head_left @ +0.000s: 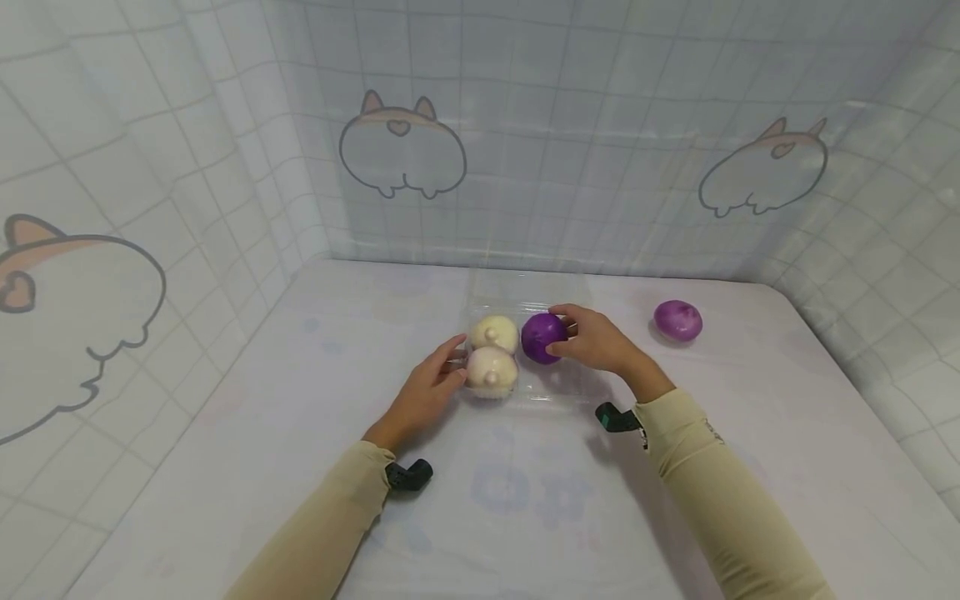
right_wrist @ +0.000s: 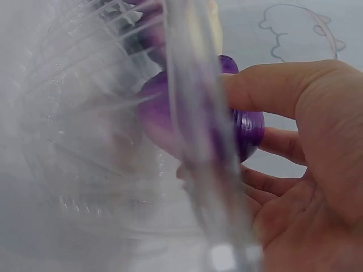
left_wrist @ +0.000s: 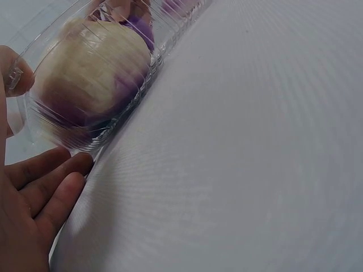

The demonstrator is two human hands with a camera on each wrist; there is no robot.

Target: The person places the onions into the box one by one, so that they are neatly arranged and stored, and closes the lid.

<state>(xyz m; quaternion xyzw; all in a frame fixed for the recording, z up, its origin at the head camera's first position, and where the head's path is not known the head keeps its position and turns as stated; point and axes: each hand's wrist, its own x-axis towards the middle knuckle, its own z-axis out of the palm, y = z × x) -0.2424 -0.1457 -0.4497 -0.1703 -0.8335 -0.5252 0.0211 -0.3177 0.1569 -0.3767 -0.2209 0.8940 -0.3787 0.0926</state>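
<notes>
A clear plastic clamshell container [head_left: 551, 390] lies on the table with its lid folded back. Two round cream-and-purple vegetables, onion-like with a nub on top, fill its left side: one at the back [head_left: 493, 332], one in front [head_left: 491, 372]. My left hand [head_left: 423, 392] holds the container's left side; in the left wrist view the thumb is at the rim and the other fingers are low beside the wall. My right hand [head_left: 596, 337] grips a purple ball-shaped vegetable [head_left: 542, 338] at the container's back right. In the right wrist view the blurred plastic wall partly covers this vegetable [right_wrist: 161, 110].
Another purple round vegetable [head_left: 678, 321] lies on the table to the right of the container. A white table cover [head_left: 495, 533] spreads beneath everything. Behind stands a white grid-patterned curtain [head_left: 540, 183] with cartoon animal prints.
</notes>
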